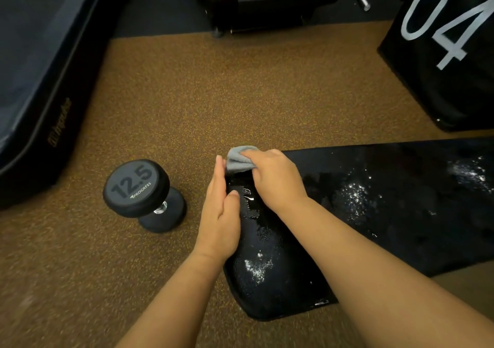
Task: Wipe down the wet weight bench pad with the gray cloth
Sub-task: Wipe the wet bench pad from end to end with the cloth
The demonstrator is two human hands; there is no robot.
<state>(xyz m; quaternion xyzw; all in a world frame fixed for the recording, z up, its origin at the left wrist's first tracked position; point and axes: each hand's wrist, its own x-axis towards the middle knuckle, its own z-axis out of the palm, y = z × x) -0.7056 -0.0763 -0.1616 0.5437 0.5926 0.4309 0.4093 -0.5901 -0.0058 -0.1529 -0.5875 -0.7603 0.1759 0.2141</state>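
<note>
I'm looking straight down at the brown speckled floor [187,101], the biggest thing in my view, with dark gym gear ringing it: a black padded platform [40,61] on the left, a black box marked "04" [449,61] at top right, and a black machine base [267,0] along the top edge.

Across the lower right runs the weight bench pad [387,200], black and glossy, beaded with water that glints in patches along its length. Its rounded end sits right under my arms.

To the left of the pad, well apart from it, a black dumbbell [141,192] marked "12.5" lies on the floor.

Now the hands, both at the pad's far left corner. My left hand [222,214] lies flat along the pad's left edge, fingers straight and together, thumb resting on the wet top, holding nothing. My right hand [275,179] is curled over the gray cloth [239,159], bunching it and pressing it onto the pad's corner. The cloth pokes out just beyond the right knuckles, touching the left fingertips [219,160].
</note>
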